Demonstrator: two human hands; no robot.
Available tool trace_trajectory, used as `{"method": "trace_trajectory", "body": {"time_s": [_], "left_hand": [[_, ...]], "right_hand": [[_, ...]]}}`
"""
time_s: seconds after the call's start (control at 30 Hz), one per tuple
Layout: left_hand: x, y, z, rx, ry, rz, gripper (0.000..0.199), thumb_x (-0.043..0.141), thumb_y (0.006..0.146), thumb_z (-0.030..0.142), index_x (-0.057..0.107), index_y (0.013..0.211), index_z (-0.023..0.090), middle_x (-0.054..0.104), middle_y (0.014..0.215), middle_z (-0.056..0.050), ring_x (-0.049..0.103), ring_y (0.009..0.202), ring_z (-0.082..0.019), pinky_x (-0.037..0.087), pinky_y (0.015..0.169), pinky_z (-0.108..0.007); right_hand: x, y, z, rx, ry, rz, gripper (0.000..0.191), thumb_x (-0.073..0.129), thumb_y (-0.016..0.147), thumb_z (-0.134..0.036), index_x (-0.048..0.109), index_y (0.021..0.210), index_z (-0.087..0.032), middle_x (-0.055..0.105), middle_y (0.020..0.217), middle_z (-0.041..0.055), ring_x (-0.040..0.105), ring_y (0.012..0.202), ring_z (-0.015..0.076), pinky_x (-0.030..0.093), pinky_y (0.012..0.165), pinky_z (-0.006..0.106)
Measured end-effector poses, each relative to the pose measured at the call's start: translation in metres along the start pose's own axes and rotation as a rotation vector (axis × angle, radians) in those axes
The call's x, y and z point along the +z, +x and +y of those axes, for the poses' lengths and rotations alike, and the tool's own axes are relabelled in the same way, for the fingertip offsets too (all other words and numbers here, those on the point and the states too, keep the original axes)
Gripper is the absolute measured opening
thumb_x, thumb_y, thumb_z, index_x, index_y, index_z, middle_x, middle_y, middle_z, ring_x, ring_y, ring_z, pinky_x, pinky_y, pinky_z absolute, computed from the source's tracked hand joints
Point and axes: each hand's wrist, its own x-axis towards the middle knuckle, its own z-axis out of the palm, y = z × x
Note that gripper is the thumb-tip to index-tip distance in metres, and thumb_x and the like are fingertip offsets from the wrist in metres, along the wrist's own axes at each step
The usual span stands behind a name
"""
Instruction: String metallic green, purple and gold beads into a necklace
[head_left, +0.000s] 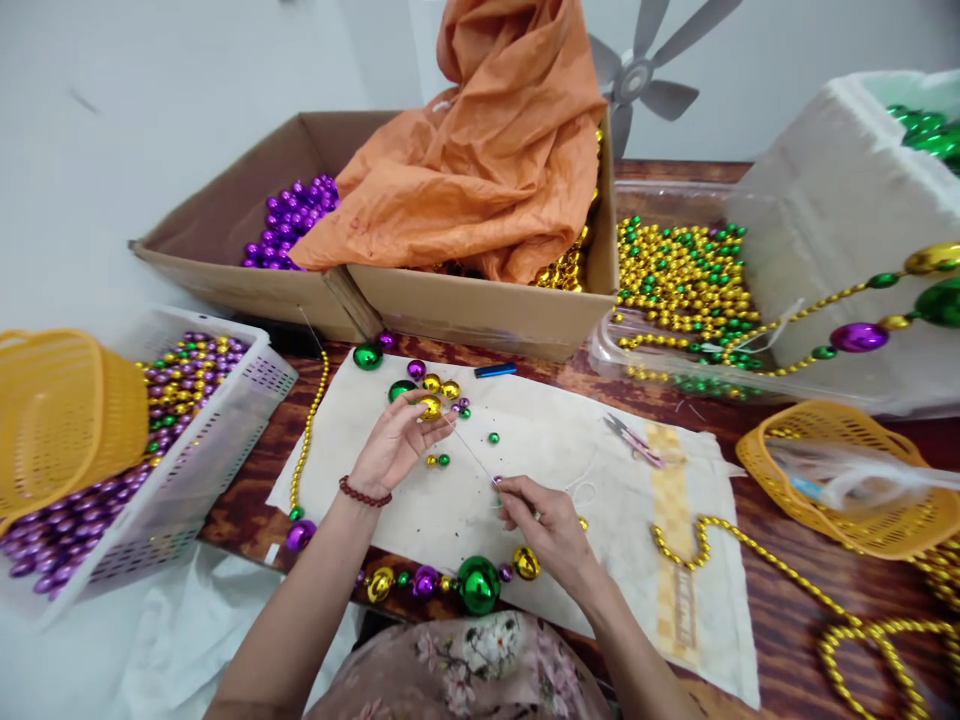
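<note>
My left hand (396,440), wearing a dark red beaded bracelet, pinches a large gold bead (430,407) above the white cloth. A long, thin needle (474,452) runs from near this bead to my right hand (551,520), whose fingers are closed on its lower end. A small purple bead (497,482) sits by those fingertips. White thread (585,487) loops on the cloth beside my right hand. Along the near table edge lies a strung row of beads with a big green bead (478,585). Loose beads, including a green one (403,390), lie beyond my left hand.
A cardboard box (480,312) with an orange cloth (480,160) stands behind. White basket (187,455) and yellow basket (75,410) are left. Scissors (636,442), a blue tube-like item (495,370), a gold bead chain (795,580) and another yellow basket (862,500) lie around.
</note>
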Motion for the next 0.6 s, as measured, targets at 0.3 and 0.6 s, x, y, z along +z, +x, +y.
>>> {"method": "trace_trajectory", "body": {"time_s": [0.3, 0.6], "left_hand": [[0.012, 0.004, -0.006, -0.018, -0.101, 0.017, 0.034, 0.069, 0.087, 0.021, 0.066, 0.121, 0.020, 0.073, 0.113, -0.007, 0.074, 0.086, -0.017, 0.058, 0.069, -0.025], [0.020, 0.009, -0.009, 0.033, -0.194, 0.032, 0.028, 0.068, 0.090, 0.025, 0.068, 0.117, 0.017, 0.074, 0.108, -0.008, 0.072, 0.091, -0.017, 0.057, 0.093, -0.035]], "right_hand": [[0.003, -0.002, 0.003, -0.007, -0.020, -0.018, 0.022, 0.047, 0.094, -0.023, 0.068, 0.094, -0.018, 0.068, 0.066, -0.0003, 0.066, 0.055, 0.0117, 0.051, 0.056, 0.020], [0.001, -0.005, -0.005, -0.028, -0.016, 0.005, 0.021, 0.048, 0.094, -0.023, 0.068, 0.095, -0.019, 0.069, 0.065, -0.0001, 0.066, 0.054, 0.0127, 0.051, 0.056, 0.022]]}}
